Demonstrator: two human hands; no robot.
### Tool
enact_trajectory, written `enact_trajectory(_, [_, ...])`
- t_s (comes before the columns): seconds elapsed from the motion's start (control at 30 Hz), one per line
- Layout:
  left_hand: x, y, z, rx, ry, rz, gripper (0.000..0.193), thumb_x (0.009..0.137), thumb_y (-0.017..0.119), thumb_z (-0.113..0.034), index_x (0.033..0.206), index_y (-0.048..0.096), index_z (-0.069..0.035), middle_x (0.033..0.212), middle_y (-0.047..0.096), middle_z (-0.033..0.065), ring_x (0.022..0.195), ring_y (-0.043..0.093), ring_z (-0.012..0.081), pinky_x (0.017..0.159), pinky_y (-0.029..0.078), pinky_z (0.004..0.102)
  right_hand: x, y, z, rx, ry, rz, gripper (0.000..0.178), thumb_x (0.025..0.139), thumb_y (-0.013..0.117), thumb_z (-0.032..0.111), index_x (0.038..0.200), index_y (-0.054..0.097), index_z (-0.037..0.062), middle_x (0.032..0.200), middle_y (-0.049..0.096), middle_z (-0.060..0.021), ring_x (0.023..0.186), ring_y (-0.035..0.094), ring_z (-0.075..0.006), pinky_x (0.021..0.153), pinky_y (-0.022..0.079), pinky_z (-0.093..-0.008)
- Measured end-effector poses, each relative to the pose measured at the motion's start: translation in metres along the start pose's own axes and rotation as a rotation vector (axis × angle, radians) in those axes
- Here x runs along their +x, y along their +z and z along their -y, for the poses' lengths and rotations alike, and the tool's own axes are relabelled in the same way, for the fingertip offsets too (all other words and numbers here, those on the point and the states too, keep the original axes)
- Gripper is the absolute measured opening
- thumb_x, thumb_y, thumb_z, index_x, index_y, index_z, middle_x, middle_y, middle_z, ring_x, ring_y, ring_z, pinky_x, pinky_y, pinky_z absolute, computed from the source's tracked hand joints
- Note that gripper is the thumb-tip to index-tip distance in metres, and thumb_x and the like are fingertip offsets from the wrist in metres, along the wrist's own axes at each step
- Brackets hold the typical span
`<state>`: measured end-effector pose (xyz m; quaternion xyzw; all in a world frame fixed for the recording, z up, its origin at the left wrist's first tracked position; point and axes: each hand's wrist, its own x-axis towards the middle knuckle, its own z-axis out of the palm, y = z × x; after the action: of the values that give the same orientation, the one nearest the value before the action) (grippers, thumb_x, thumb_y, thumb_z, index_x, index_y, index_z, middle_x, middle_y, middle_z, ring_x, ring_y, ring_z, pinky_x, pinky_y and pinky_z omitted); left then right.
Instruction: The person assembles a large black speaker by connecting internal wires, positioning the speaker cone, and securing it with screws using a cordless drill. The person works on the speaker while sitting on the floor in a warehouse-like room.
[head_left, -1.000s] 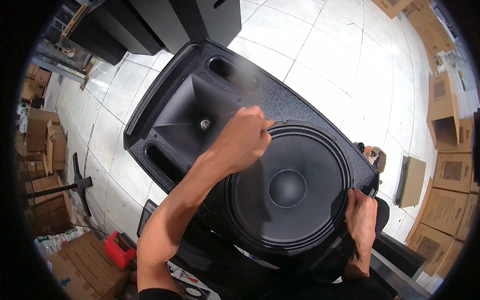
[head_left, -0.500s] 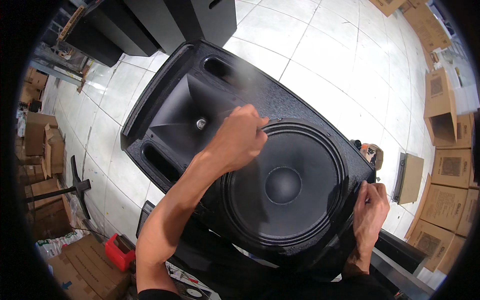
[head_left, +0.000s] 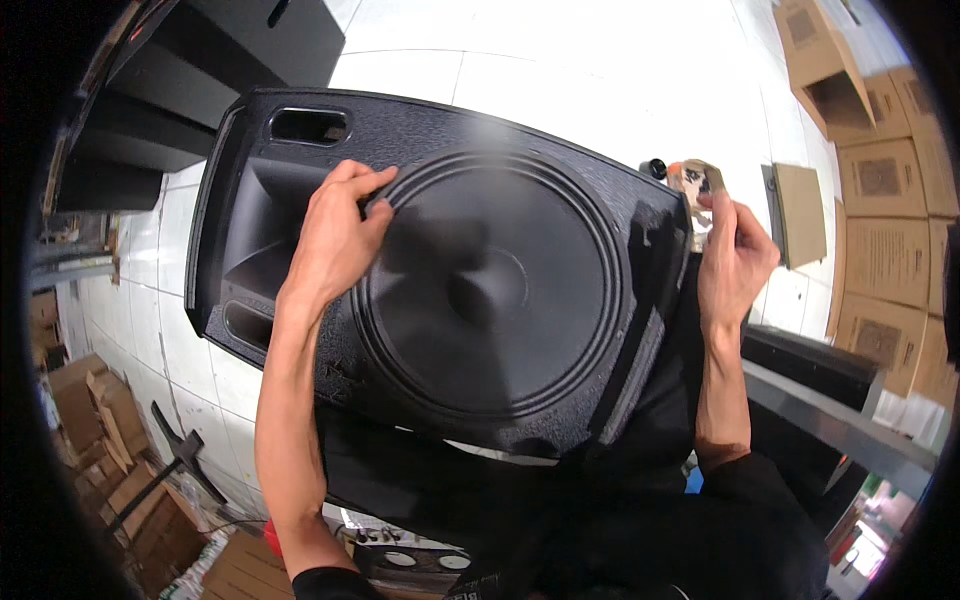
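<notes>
**While our left grip (head_left: pixel 342 222) meets the woofer (head_left: pixel 545 330), our right grip (head_left: pixel 736 258) hangs off the cabinet's (head_left: pixel 420 117) right edge**

As we look down, the cabinet lies face up before us, dark cloth (head_left: pixel 400 478) along its near edge. The woofer sits in the right part of the cabinet's face, the horn (head_left: pixel 262 205) in the left.

Our left grip is loosely curled at the woofer's rim (head_left: pixel 614 270), on the side toward the horn end of the cabinet. Thumb and forefinger stand parted, and we see nothing clasped between them. Our right grip, just beyond the cabinet's right edge, has thumb and fingers drawn close together; whether they pinch anything small, we cannot tell. A tan-and-dark bag-like thing (head_left: pixel 692 180) shows past that same edge. Well right of the cabinet stand cardboard boxes (head_left: pixel 880 180).

We judge the cabinet stiff, bulky and heavy, its textured coat giving fair purchase. If we lifted it, we would want the two handle openings (head_left: pixel 308 126) flanking the horn. The woofer is probably weighty too, mostly toward its hidden back. Its frame looks rigid, but the cone (head_left: pixel 430 350) and its central dome seem easy to dent, so our fingers belong on the rim.
</notes>
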<state>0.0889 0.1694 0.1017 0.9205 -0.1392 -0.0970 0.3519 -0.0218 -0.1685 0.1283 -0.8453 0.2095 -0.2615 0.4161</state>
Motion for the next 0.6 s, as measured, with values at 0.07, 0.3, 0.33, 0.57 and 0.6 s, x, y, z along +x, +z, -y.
enact_trajectory(0.07, [0.000, -0.002, -0.002, 0.009, -0.011, 0.023, 0.040, 0.086, 0.060, -0.005, 0.126, 0.064, -0.002, 0.099, 0.059, 0.0143, 0.085, 0.059, 0.0262, 0.082, 0.048, 0.0338, 0.004, -0.005, -0.005, 0.056, -0.004, -0.051, 0.028, 0.098, 0.060, 0.018, 0.089, 0.072, -0.0053, 0.062, 0.050, 0.0044, 0.057, 0.035, -0.0025, 0.051, 0.024, -0.0234])
enact_trajectory(0.3, [-0.003, -0.005, 0.004, 0.092, 0.020, 0.023, 0.039, 0.088, 0.062, -0.010, 0.127, 0.064, -0.004, 0.095, 0.059, 0.0098, 0.082, 0.057, 0.0195, 0.080, 0.048, 0.0318, 0.013, -0.015, -0.014, 0.218, 0.058, -0.153, 0.029, 0.097, 0.061, 0.020, 0.087, 0.073, -0.0047, 0.059, 0.047, 0.0046, 0.057, 0.036, -0.0036, 0.052, 0.026, -0.0242])
enact_trajectory(0.33, [-0.006, -0.004, 0.005, 0.080, 0.016, 0.012, 0.039, 0.089, 0.062, -0.010, 0.127, 0.064, -0.004, 0.094, 0.060, 0.0094, 0.082, 0.057, 0.0188, 0.080, 0.048, 0.0311, 0.014, -0.021, -0.015, 0.203, 0.132, -0.160, 0.030, 0.097, 0.061, 0.020, 0.087, 0.073, -0.0049, 0.059, 0.047, 0.0046, 0.057, 0.036, -0.0038, 0.052, 0.026, -0.0242])
enact_trajectory(0.57, [-0.031, -0.023, -0.003, 0.173, 0.106, -0.200, 0.032, 0.096, 0.060, -0.011, 0.126, 0.065, -0.003, 0.115, 0.071, 0.0125, 0.103, 0.066, 0.0192, 0.092, 0.049, 0.0299, -0.017, -0.133, -0.070, 0.366, 0.234, -0.250, 0.031, 0.098, 0.059, 0.020, 0.087, 0.071, -0.0057, 0.057, 0.051, 0.0006, 0.049, 0.045, -0.0058, 0.045, 0.036, -0.0226])
enact_trajectory(0.6, [-0.033, -0.024, -0.007, 0.224, 0.147, -0.286, 0.031, 0.096, 0.059, -0.011, 0.125, 0.065, -0.002, 0.117, 0.070, 0.0124, 0.108, 0.065, 0.0196, 0.094, 0.048, 0.0303, -0.032, -0.154, -0.089, 0.304, 0.198, -0.259, 0.031, 0.098, 0.060, 0.020, 0.086, 0.071, -0.0067, 0.059, 0.051, 0.0000, 0.050, 0.044, -0.0061, 0.046, 0.035, -0.0227])
